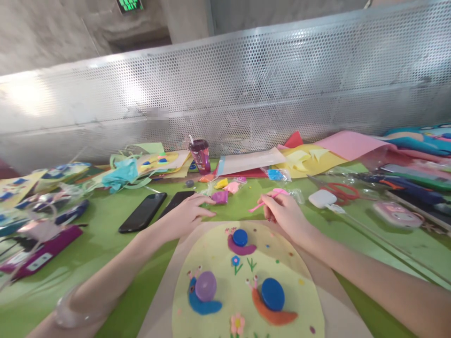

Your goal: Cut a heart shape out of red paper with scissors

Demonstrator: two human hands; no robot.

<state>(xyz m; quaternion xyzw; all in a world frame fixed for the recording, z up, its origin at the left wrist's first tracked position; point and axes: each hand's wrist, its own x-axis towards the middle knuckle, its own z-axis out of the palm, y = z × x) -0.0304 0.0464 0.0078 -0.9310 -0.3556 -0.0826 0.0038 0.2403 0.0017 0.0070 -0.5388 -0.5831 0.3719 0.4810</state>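
My right hand [283, 213] pinches a slim pink modelling tool [256, 206] above the top right edge of the picture. My left hand [190, 211] is open, fingers stretched out over the top left edge. Its fingertips are close to a purple clay packet [220, 197]; whether they touch it I cannot tell. Between my forearms lies the picture, a pale yellow rounded sheet [225, 291] on a beige backing. It carries a purple snail [243, 246], a blue snail [204, 305] and an orange snail [276, 314], with bottle-cap shells, plus small flowers and dots.
Two dark phones [143, 212] lie left of my left hand. Behind are yellow clay [221, 183], a lidded cup [200, 155] and coloured paper [246, 162]. To the right are red-handled scissors [343, 191], a white charger [322, 199] with cable, and a pink case [397, 213].
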